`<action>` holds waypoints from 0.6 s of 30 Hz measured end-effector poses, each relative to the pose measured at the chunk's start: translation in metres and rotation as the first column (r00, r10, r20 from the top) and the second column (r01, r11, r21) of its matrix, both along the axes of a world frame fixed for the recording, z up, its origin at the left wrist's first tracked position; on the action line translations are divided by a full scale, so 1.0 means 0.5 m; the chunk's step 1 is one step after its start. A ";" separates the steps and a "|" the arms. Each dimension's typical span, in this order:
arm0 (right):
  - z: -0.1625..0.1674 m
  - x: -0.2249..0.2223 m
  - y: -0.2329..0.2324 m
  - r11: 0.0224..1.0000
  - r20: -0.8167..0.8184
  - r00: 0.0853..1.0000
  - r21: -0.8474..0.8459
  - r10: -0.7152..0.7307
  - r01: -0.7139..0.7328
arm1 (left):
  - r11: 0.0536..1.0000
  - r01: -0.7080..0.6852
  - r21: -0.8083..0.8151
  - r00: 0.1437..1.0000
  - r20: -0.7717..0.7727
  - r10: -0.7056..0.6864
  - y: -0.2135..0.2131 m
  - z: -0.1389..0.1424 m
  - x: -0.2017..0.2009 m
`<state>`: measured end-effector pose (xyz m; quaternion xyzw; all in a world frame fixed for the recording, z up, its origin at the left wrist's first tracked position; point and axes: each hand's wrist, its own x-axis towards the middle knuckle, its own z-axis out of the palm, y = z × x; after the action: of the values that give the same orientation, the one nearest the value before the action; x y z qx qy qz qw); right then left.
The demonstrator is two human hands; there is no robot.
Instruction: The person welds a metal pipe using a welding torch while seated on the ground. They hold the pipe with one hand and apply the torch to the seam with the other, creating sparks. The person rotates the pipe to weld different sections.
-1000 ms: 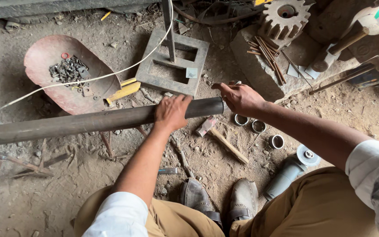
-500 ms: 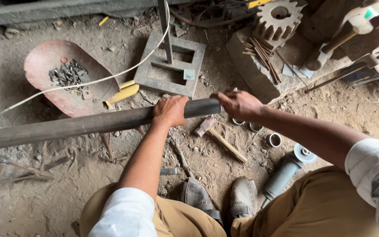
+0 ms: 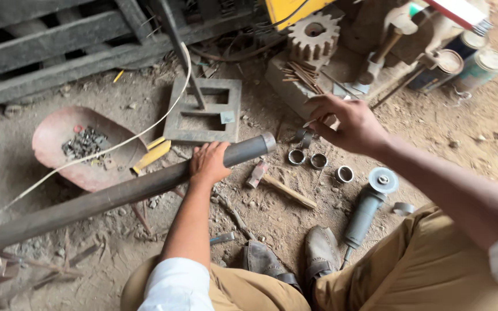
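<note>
While the long dark pipe (image 3: 116,196) runs from the lower left edge up to its open end near the middle, bare dirt floor (image 3: 445,132) lies free to the right of it and in front of the shoes (image 3: 295,259). Three small metal rings (image 3: 318,161) sit just beyond the pipe's end, with a hammer (image 3: 278,184) and an angle grinder (image 3: 367,207) near them. With fingers curled over the pipe's top close to that end, the left hand (image 3: 208,164) rests pressed on it. Raised above the rings, the right hand (image 3: 347,124) is pinched together on a thin light-coloured stick (image 3: 309,122). A rusty pan (image 3: 47,138) of scraps lies behind the pipe.
</note>
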<state>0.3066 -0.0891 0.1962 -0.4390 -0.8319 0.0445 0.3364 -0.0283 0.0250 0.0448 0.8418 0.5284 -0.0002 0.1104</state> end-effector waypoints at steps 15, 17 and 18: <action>0.028 -0.010 -0.180 0.955 0.046 0.984 -0.252 0.175 -0.158 | 0.988 0.144 0.062 0.989 -0.037 -0.142 -0.033 0.036 0.092; 0.023 -0.006 -0.170 0.946 0.033 0.984 -0.280 0.177 -0.161 | 0.986 0.152 0.061 0.988 -0.018 -0.151 -0.029 0.034 0.126; 0.019 -0.004 -0.164 0.946 0.029 0.984 -0.283 0.176 -0.161 | 0.986 0.153 0.064 0.988 -0.008 -0.153 -0.023 0.033 0.139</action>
<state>0.3045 -0.1712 0.2057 -0.4105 -0.8605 0.1781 0.2434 0.0412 0.0136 0.0611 0.8830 0.4621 0.0070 0.0818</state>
